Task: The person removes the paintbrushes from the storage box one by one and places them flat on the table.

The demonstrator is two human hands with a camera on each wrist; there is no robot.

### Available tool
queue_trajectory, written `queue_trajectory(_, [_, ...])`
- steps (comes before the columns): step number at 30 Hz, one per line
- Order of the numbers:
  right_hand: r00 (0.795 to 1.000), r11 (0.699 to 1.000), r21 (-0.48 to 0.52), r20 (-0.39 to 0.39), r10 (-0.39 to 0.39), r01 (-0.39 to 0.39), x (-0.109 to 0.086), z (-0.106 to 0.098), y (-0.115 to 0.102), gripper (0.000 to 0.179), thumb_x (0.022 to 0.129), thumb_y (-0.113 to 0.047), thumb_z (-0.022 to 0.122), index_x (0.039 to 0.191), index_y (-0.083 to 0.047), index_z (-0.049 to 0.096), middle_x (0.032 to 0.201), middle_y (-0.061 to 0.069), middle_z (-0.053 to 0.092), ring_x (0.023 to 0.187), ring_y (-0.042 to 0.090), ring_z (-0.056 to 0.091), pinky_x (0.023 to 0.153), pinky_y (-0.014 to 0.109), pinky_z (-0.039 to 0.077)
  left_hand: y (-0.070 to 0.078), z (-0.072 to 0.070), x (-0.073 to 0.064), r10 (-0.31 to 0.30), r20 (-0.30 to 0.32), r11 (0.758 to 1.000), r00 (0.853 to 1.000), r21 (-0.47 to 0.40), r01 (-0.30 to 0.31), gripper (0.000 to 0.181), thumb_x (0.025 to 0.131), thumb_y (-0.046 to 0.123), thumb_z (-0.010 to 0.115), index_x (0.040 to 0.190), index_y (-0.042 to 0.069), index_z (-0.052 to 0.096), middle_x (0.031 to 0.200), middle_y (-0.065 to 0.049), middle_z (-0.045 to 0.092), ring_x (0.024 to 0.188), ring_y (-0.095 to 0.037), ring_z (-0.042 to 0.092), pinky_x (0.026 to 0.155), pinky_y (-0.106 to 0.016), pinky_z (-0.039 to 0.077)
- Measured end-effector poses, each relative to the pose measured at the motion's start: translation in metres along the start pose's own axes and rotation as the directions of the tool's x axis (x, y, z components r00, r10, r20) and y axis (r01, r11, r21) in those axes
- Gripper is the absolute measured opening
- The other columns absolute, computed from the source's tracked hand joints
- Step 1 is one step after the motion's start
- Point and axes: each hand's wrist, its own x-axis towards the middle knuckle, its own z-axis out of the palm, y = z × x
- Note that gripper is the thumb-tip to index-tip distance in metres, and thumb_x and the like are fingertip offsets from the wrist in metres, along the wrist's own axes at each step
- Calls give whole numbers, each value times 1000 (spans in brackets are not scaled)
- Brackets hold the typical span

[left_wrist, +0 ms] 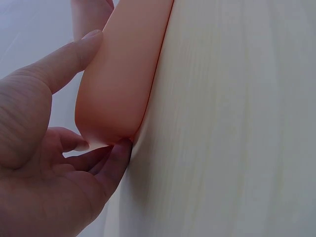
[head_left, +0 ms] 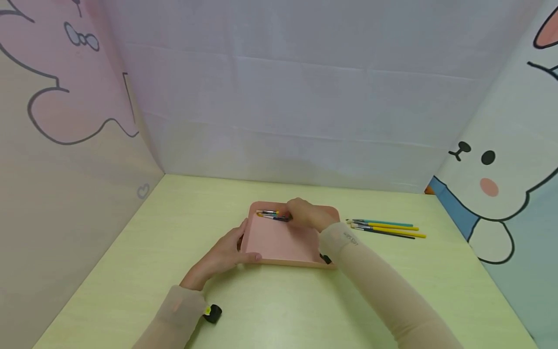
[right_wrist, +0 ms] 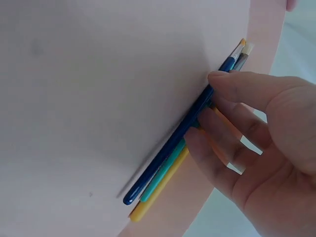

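A shallow pink tray lies on the table. My left hand grips its near left corner, thumb over the near rim and fingers against the left wall, as the left wrist view also shows. Inside the tray, my right hand holds a small bunch of paintbrushes near the far wall. In the right wrist view the bunch has a dark blue paintbrush, a teal paintbrush and a yellow paintbrush, side by side. The thumb lies on the dark blue handle, fingertips along the other side; bristles point left in the head view.
Right of the tray, several more paintbrushes with yellow, teal and dark handles lie on the table, bristles toward the tray. A pale cloth backdrop stands behind the table, with cartoon-printed sheets at both sides.
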Motion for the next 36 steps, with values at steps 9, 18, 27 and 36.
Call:
queue_trajectory(9, [1000,999,-27,-2,-28,27,1,-1,-2,39,90,13,70,120,-10,80,103,6,74,94,19,62,89,34,53,0,0,2,-7,-7,1000,1000,4,7,119,88,34,90,172,11,8,158,-13,47,135,-27,55,116,-53,39])
queue_trajectory(18, [998,998,2,-20,-62,62,0,0,-1,46,91,20,63,120,-11,80,107,9,76,103,24,69,92,34,56,0,0,1,-8,-2,1000,1000,-16,8,117,89,33,89,172,14,9,160,-14,45,136,-28,54,116,-54,38])
queue_trajectory(27, [993,986,126,-67,-101,109,-11,-5,8,46,96,15,56,127,-11,80,123,6,75,113,20,68,95,33,55,1,1,2,-9,-5,1000,1000,-4,9,115,88,34,90,172,18,14,155,-11,51,133,-26,55,115,-54,40])
queue_trajectory(36, [967,959,183,-175,-185,217,-36,-23,23,43,97,13,57,126,-10,80,117,7,76,107,23,70,91,35,57,1,1,3,2,-3,1000,1000,-16,-2,114,88,31,90,172,14,14,154,-13,51,132,-28,56,115,-55,40])
